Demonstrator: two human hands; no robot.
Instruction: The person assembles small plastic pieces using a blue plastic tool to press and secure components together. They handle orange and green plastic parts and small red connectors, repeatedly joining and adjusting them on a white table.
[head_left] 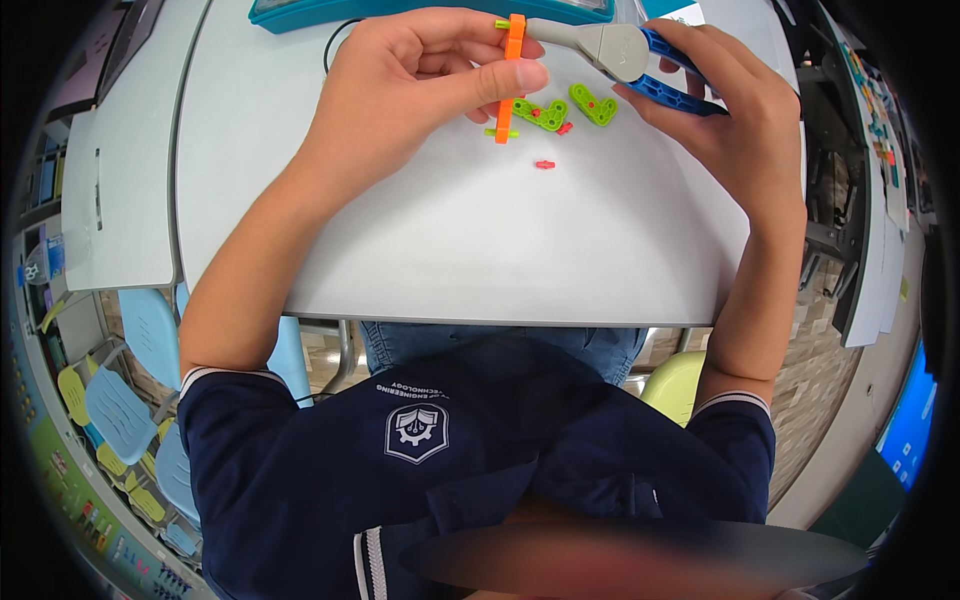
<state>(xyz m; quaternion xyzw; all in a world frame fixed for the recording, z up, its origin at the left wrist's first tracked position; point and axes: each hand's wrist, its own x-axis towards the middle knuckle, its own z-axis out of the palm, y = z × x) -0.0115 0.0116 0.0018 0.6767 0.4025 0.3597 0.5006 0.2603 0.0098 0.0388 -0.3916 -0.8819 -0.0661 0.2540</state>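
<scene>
My left hand (425, 80) pinches an orange building-kit beam (511, 75) between thumb and fingers. Small green pins poke out of the beam near its top and bottom ends. My right hand (735, 105) is wrapped round the blue handles of grey-headed pliers (612, 50). The pliers' nose meets the upper end of the orange beam; its tip is partly hidden there. Below lie a green angled connector (543, 115), half behind the beam, and a second green connector (594, 105). A small red pin (544, 165) rests on the table nearer to me.
The white table (480, 250) spans the space between my arms. A teal tray or case (430, 12) stands at the far edge, with a dark cable beside it. Another white table (125, 200) adjoins on the left. Blue chairs (150, 330) stand at the lower left.
</scene>
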